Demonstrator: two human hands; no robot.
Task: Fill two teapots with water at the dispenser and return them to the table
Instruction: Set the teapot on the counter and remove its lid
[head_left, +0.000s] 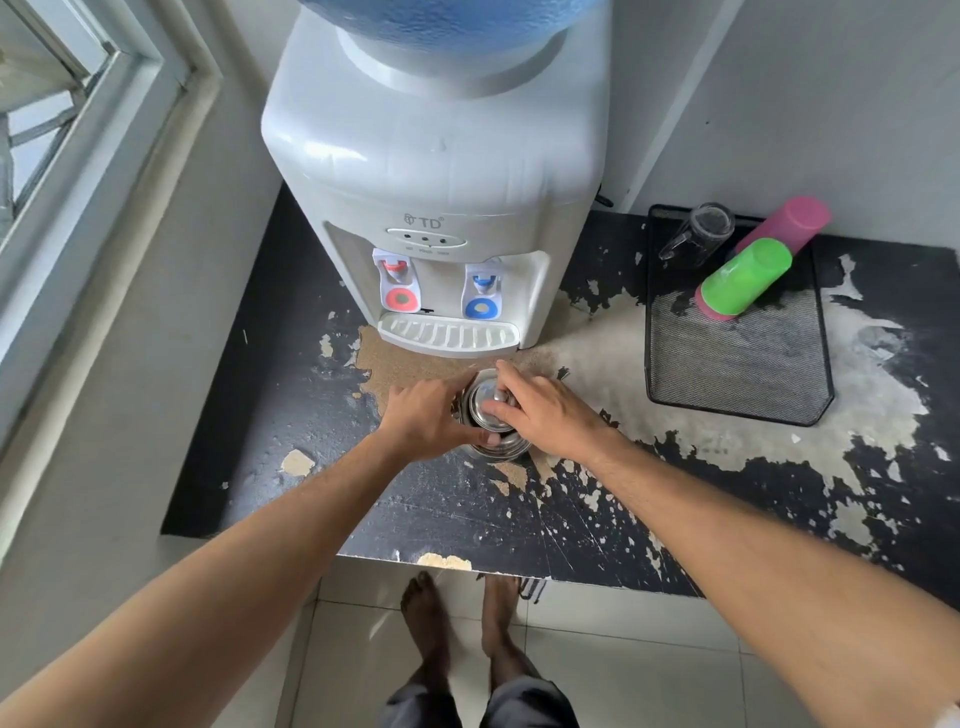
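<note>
The left hand (423, 415) grips the steel teapot (491, 415) on the counter (291, 395); the right hand (543, 410) pinches its lid knob. Whether the lid is going on or coming off is unclear, and the next move depends on that: lift it away, or carry the teapot to the table.

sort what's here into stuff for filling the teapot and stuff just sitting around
For the job: teapot, its lid, water dispenser, left hand, right hand.

Just lying about: mesh tray, glass mug, green cup, pink cup.

Mesh tray (737, 374); stacked cups (748, 275); glass (701, 234)
</note>
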